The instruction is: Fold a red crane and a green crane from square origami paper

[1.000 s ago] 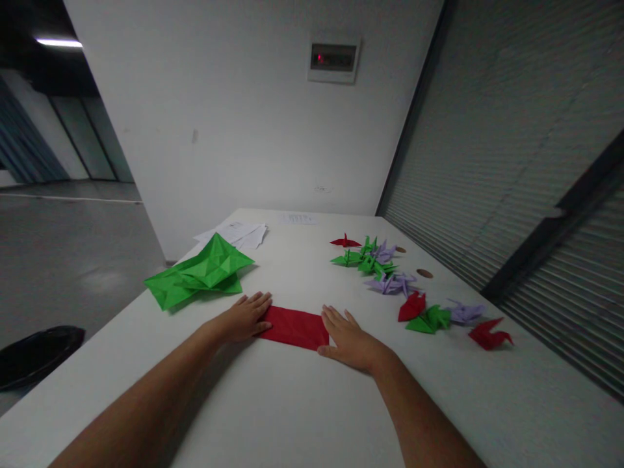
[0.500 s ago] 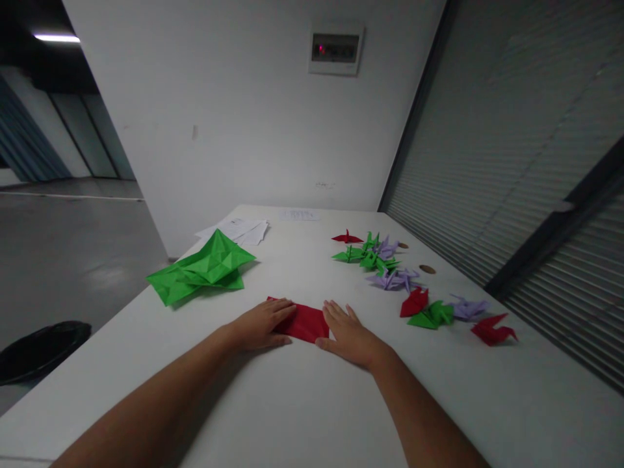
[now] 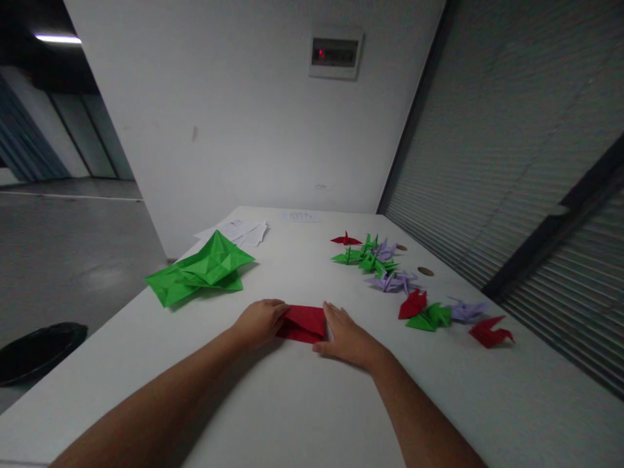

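A folded red paper [image 3: 303,323] lies on the white table between my two hands, its near flap slightly raised from the layer beneath. My left hand [image 3: 260,323] is closed on the paper's left end, fingers curled over it and the thumb hidden. At the right end, my right hand [image 3: 345,335] grips the edge, with its fingers at the far corner and its thumb near the front corner. Part of the paper's left end is covered by my left fingers.
Crumpled green paper sheets [image 3: 205,268] lie at left, with white printed papers [image 3: 244,231] behind them. Several folded cranes, including a red crane [image 3: 490,332] and a purple crane [image 3: 467,309], line the right. A black bin [image 3: 43,351] stands left of the table [image 3: 302,416].
My left fingers have gone from lying flat on the red paper to curling around its left end. The paper has turned slightly, and its near flap now gapes.
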`<action>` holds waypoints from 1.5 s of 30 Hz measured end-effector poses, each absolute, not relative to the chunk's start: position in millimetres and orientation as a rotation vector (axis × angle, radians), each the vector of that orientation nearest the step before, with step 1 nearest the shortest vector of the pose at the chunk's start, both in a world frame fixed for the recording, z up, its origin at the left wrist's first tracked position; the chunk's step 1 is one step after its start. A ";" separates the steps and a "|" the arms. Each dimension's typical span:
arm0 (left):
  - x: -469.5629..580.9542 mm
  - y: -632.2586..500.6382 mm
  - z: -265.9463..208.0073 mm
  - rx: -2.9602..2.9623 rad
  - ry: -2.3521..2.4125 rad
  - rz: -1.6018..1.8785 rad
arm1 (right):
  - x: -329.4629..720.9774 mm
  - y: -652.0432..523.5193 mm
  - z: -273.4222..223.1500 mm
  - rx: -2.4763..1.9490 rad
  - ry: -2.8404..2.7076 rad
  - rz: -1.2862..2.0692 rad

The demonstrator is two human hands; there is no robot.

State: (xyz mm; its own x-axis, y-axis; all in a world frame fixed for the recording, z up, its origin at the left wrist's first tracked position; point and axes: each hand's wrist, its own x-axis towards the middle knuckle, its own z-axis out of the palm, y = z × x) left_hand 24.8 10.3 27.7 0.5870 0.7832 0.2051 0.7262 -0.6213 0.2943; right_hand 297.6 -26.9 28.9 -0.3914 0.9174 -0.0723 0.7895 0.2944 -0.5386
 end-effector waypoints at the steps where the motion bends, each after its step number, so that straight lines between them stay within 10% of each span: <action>1: 25.0 10.5 28.0 2.595 1.339 0.483 | 294.8 -26.2 26.7 -1.564 -2.208 0.751; 30: 33.9 0.2 49.0 0.970 0.788 0.972 | 277.8 -14.8 18.9 -1.075 -1.196 1.106; 45: 2.6 32.5 25.1 1.575 1.173 0.897 | 300.1 -5.0 17.0 -1.345 -1.531 1.012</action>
State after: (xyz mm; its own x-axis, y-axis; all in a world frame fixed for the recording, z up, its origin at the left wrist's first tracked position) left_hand 2.6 32.5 25.1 0.2729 0.9619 0.0192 0.2706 -0.0959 0.9579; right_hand 300.1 -5.0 17.0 -0.0716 0.9943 0.0793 0.3164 0.0981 -0.9435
